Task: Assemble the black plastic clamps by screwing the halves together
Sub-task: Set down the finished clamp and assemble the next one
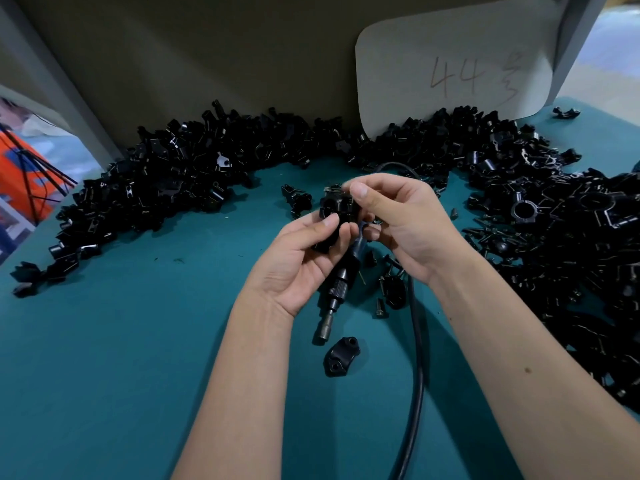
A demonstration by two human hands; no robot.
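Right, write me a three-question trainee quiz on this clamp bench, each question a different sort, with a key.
1. True or false: the black powered screwdriver lies on the teal table cover with neither of the hands gripping it.
2. Multiple choice: the loose black clamp half with two holes lies (A) in the left-side pile, (B) on the table near the driver's tip, (C) in the right hand.
3. Fill in: the pale card leaning on the back wall reads ___.

Key: 1 true, since the left hand holds the black plastic clamp body while the right hand pinches at its top. 2 B. 3 44.
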